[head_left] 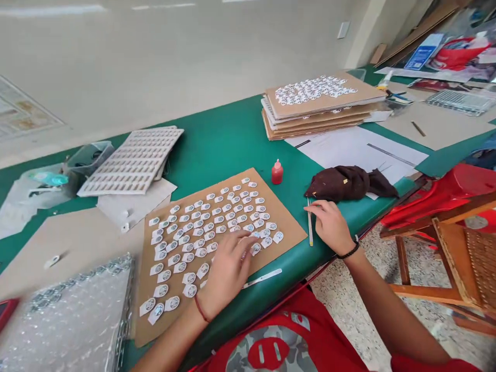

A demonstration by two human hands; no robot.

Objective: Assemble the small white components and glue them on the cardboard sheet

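Left hand (241, 257): fingers loosely parted over the round pieces (188, 257) on the cardboard sheet (284, 227), contact unclear; right hand (309, 207): fingers at the slim white tool (310, 232) beside the brown cloth (339, 183), grip indeterminable; red bottle (277, 173): upright on the green worktop (220, 139)

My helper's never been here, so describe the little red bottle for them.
On the long green table, find the cardboard sheet dotted with small white tags. Beside its far corner, in the gap before the dark brown cloth, stands a small bottle. It is upright, red and topped with a paler nozzle, unlike the flat cardboard and crumpled cloth either side.
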